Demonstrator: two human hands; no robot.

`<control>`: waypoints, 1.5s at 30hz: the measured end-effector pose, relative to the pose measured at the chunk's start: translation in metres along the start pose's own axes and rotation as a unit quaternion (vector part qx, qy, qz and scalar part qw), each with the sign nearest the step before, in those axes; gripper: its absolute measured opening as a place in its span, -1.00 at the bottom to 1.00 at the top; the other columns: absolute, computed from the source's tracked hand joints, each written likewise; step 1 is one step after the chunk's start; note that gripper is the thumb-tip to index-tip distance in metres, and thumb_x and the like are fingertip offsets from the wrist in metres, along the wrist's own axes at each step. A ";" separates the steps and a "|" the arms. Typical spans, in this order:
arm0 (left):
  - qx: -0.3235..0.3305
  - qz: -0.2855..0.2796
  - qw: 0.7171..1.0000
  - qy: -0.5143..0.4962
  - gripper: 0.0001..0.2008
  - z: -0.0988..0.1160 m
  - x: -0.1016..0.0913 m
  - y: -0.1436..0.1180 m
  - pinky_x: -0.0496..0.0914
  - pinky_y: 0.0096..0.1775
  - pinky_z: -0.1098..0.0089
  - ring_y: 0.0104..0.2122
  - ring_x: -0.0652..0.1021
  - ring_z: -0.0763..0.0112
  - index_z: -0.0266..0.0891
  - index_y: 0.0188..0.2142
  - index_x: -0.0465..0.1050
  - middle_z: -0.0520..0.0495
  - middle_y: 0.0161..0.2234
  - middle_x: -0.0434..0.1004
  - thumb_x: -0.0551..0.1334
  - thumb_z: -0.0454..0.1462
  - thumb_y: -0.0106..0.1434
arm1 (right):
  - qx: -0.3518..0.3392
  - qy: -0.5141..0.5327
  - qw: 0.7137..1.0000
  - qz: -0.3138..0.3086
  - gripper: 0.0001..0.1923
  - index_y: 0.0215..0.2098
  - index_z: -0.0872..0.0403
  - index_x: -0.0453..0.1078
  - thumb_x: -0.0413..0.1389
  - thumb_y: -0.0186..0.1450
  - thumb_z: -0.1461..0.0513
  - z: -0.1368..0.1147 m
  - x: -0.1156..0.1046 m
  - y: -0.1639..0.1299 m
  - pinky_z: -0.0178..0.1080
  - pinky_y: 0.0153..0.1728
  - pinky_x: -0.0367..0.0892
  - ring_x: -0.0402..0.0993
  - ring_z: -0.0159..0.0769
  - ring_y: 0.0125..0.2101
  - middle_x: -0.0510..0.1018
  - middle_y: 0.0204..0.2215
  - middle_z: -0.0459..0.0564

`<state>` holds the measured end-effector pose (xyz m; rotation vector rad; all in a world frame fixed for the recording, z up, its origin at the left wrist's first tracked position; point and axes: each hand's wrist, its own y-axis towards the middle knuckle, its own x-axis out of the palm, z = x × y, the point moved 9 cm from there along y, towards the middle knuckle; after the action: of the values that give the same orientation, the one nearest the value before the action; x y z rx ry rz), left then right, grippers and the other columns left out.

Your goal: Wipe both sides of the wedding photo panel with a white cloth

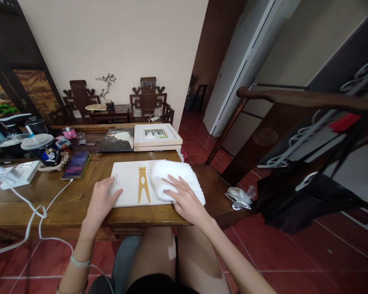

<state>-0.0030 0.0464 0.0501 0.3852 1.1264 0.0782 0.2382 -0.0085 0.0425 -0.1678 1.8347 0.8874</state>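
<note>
Towel, white and folded, lies on a white board near the table's front right corner. Right hand presses flat on the towel, fingers spread; left hand rests open on the board's left edge.

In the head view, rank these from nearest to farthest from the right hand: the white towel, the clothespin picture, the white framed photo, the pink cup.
1. white towel, under the right hand.
2. clothespin picture, just left on the white board.
3. white framed photo, behind, farther back on the table.
4. pink cup, far back left.
</note>
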 end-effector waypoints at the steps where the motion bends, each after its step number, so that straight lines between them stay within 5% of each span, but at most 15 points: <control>1: 0.022 0.008 0.999 -0.022 -0.52 0.001 0.001 0.001 0.20 0.12 0.14 0.10 0.37 0.11 -0.30 0.04 0.39 -0.25 0.11 0.37 0.17 -0.08 0.19 | 0.000 -0.002 1.000 -0.002 -0.40 -0.13 0.12 0.45 -0.13 -0.07 0.54 0.000 0.000 0.000 0.19 0.20 -0.02 -0.02 -0.12 0.26 0.32 0.16 0.14; 4: 0.078 -0.021 0.992 -0.095 -0.51 0.004 0.014 0.005 0.11 0.19 0.14 0.22 0.21 0.16 -0.31 0.06 0.38 -0.23 0.22 0.20 0.06 -0.06 0.27 | 0.002 -0.003 1.000 -0.009 -0.39 -0.13 0.12 0.45 -0.13 -0.07 0.54 0.000 -0.001 0.000 0.19 0.20 -0.02 -0.02 -0.11 0.26 0.31 0.16 0.13; 13: 0.094 -0.092 0.978 -0.163 -0.46 0.000 0.032 0.007 -0.03 0.24 0.12 0.28 0.06 0.18 -0.33 0.20 0.19 -0.24 0.26 0.10 -0.01 -0.11 0.30 | 0.027 0.018 0.995 -0.098 -0.37 0.01 0.07 0.40 -0.07 0.00 0.50 0.032 0.003 0.037 0.09 0.16 0.08 0.16 -0.11 0.19 0.37 0.11 0.15; 17: 0.068 -0.115 0.982 -0.130 -0.44 -0.008 0.041 0.016 0.00 0.23 0.12 0.26 0.12 0.17 -0.34 0.20 0.17 -0.24 0.26 0.09 0.01 -0.16 0.25 | 0.031 0.015 0.994 -0.103 -0.37 0.02 0.06 0.40 -0.07 0.03 0.51 0.051 0.017 0.074 0.08 0.15 0.08 0.19 -0.11 0.18 0.39 0.10 0.14; 21: 0.041 -0.080 0.994 -0.058 -0.48 -0.012 0.042 0.022 0.03 0.21 0.03 0.24 0.14 0.12 -0.33 0.19 0.20 -0.25 0.24 0.14 -0.06 -0.19 0.28 | 0.029 0.011 0.995 -0.096 -0.39 0.01 0.11 0.41 -0.06 0.03 0.52 0.055 0.027 0.088 0.10 0.14 0.07 0.18 -0.06 0.18 0.41 0.07 0.20; 35: 0.071 -0.052 0.992 -0.093 -0.47 -0.009 0.042 0.020 -0.03 0.25 0.10 0.26 0.11 0.18 -0.37 0.19 0.19 -0.26 0.26 0.09 -0.09 -0.15 0.31 | -0.039 0.075 0.987 -0.133 -0.33 -0.14 -0.01 0.47 -0.13 -0.13 0.53 -0.025 -0.015 -0.003 0.14 0.21 -0.03 0.09 -0.17 0.22 0.37 0.13 -0.03; 39: 0.063 -0.084 0.989 -0.107 -0.43 -0.011 0.043 0.017 -0.05 0.25 0.12 0.27 0.08 0.18 -0.39 0.21 0.16 -0.27 0.28 0.04 -0.06 -0.11 0.29 | -0.023 0.064 0.990 -0.123 -0.35 -0.11 0.06 0.46 -0.12 -0.10 0.52 -0.008 -0.008 0.009 0.07 0.21 0.01 0.12 -0.19 0.21 0.39 0.11 0.10; 45: 0.070 -0.081 0.988 -0.112 -0.45 -0.008 0.038 0.015 -0.06 0.25 0.12 0.27 0.09 0.21 -0.35 0.20 0.18 -0.24 0.27 0.06 -0.08 -0.10 0.32 | 0.000 0.033 0.995 -0.098 -0.39 -0.03 0.10 0.42 -0.10 -0.01 0.51 0.046 0.022 0.072 0.11 0.17 0.04 0.15 -0.11 0.19 0.41 0.08 0.16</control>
<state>0.0087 0.0716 0.0195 0.4152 0.9382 -0.1842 0.2274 0.0785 0.0505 -0.3755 1.8434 0.7513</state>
